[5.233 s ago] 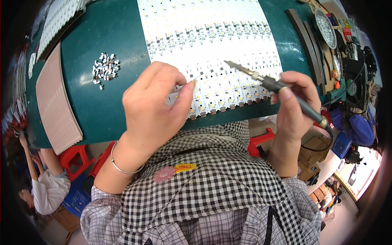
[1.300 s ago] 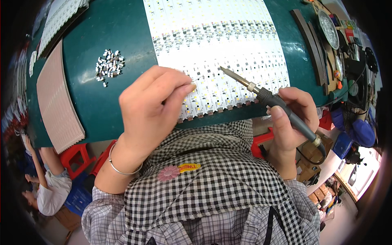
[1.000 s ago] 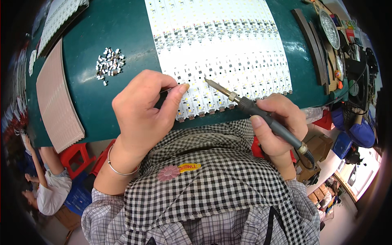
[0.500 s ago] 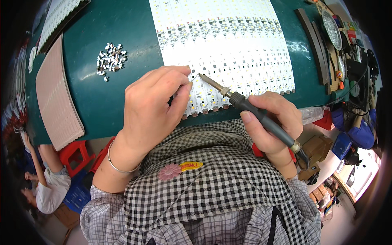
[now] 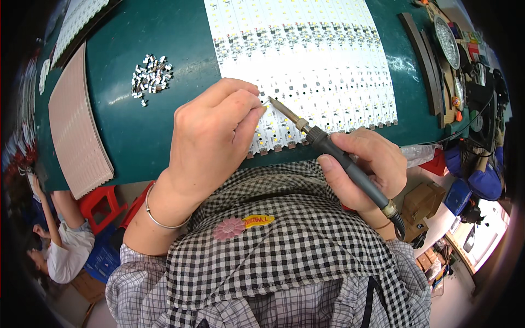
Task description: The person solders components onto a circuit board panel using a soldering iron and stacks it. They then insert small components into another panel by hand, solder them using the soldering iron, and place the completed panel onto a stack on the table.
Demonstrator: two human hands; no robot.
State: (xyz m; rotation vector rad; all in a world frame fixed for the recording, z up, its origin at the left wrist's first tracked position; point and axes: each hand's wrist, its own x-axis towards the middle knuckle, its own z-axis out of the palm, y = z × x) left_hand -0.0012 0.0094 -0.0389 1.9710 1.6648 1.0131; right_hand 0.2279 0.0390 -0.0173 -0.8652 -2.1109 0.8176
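Note:
My right hand point(image 5: 369, 167) is closed round the dark grey handle of a soldering iron point(image 5: 342, 157). The iron's tip points up and left, at the lower left part of a panel of white LED circuit boards point(image 5: 306, 63). Close to that tip, my left hand point(image 5: 216, 131) pinches a thin silvery solder wire point(image 5: 266, 103), of which only a short end shows past the fingers. Whether the tip touches the board or the wire is too fine to tell. Small yellow LEDs and black parts sit in rows on the boards.
Left of the panel lies a heap of small white connectors point(image 5: 151, 77) on the green table point(image 5: 120, 120). Further left is a stack of pinkish-brown board strips point(image 5: 79, 120). Dark bars point(image 5: 424, 60) and a round metal dish point(image 5: 445, 41) stand at the right. Another person point(image 5: 68, 249) sits at lower left.
My left hand and the wire have shifted slightly right. The iron's tip has moved a little right too, staying close to the left fingertips. My head view has moved slightly.

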